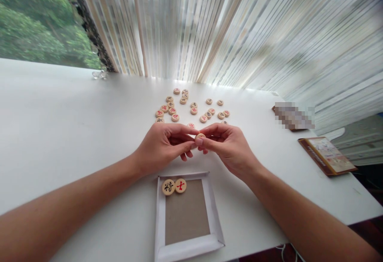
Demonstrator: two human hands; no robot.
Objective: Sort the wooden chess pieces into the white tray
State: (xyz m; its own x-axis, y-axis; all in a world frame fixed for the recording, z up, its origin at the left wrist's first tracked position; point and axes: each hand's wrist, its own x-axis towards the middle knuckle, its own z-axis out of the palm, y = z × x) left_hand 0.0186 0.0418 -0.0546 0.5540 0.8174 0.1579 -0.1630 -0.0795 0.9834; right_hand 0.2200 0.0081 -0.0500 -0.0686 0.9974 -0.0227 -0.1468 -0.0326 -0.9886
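Note:
One round wooden game piece is pinched between the fingertips of my left hand and my right hand, above the white table. Most of its face is covered by my right thumb. Nearer to me lies a shallow white box with a grey-brown bottom. Two pieces rest side by side at its far left corner: one with a black character, one with a red character. Beyond my hands, several more pieces with red or black characters lie scattered, some touching or overlapping.
On the right of the white table are a brown-edged booklet or box and another flat item, partly blurred out. Striped string curtains hang along the far edge. Small clear beads lie at the far left.

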